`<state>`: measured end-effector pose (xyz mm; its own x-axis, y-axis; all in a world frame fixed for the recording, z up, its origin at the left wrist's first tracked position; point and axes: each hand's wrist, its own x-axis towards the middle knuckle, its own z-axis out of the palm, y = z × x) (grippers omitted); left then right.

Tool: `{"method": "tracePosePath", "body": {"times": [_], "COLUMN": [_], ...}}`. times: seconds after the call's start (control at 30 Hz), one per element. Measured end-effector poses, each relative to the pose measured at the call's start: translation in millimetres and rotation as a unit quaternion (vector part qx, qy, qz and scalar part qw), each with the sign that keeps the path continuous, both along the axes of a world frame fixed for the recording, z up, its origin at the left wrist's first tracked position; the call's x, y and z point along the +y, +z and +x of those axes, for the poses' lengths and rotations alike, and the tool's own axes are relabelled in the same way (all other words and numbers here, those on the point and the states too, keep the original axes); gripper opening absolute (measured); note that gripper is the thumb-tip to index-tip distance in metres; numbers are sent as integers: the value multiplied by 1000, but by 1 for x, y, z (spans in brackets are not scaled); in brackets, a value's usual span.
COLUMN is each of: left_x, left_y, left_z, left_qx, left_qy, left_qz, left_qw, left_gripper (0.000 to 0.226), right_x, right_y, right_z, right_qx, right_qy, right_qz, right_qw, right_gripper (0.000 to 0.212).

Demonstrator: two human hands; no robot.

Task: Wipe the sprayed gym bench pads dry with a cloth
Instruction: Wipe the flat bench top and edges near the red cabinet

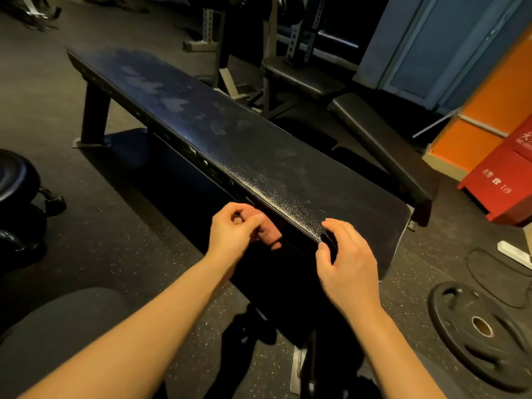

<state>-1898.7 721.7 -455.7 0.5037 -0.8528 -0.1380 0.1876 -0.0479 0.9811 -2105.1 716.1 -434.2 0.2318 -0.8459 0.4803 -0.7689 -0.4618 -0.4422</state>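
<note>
A long flat bench pad (259, 156) in black textured vinyl runs from far left to near right, with pale wet patches along its top. At its near side edge my left hand (233, 231) pinches a reddish cloth (269, 236), bunched just under the pad's rim. My right hand (342, 260) is a little to the right, at the same edge. Its thumb and forefinger pinch a dark fold that looks like part of the cloth. The space below and between my hands is too dark to read.
A second inclined bench (383, 145) and rack posts (213, 33) stand behind. A weight plate (480, 332) lies on the floor at right, near a red box (501, 180). Dark round weights (17, 191) sit at left. My knee (63, 335) is at lower left.
</note>
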Motion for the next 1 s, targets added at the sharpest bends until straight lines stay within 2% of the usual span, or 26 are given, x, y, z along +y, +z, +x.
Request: {"method": "tracePosePath", "body": {"times": [0.07,0.2,0.23,0.3,0.4,0.5,0.57,0.7,0.87,1.0], "left_x": [5,-1,-2,-2,-7,-18,-24,-29,-34,-28], "left_y": [2,-1,-4,-7,-11,-11,-12,-15,-10,-7], "left_z": [-5,23,32,46,63,76,84,79,49,14], "left_qx": [-25,37,9,-113,-282,-360,-325,-165,-66,-19], "left_qy": [-27,-126,-154,-182,-150,-118,-114,-74,95,91], "left_qz": [25,71,75,79,102,111,98,79,46,7], "left_qw": [999,989,985,974,942,919,934,980,992,996], "left_gripper": [19,38,39,34,22,21,19,19,17,19], "right_x": [-19,-64,-74,-87,-97,-106,-111,-114,-119,-120], "right_y": [11,29,32,34,32,31,28,16,9,5], "right_z": [21,55,61,71,85,99,108,116,115,114], "right_qx": [57,134,142,153,170,175,172,165,165,155], "right_qy": [49,111,119,133,157,172,176,165,166,149], "right_qz": [15,55,61,69,62,59,62,46,37,23], "right_qw": [997,983,981,977,971,968,967,971,971,976], "right_gripper": [36,34,34,35,34,31,31,29,31,35]}}
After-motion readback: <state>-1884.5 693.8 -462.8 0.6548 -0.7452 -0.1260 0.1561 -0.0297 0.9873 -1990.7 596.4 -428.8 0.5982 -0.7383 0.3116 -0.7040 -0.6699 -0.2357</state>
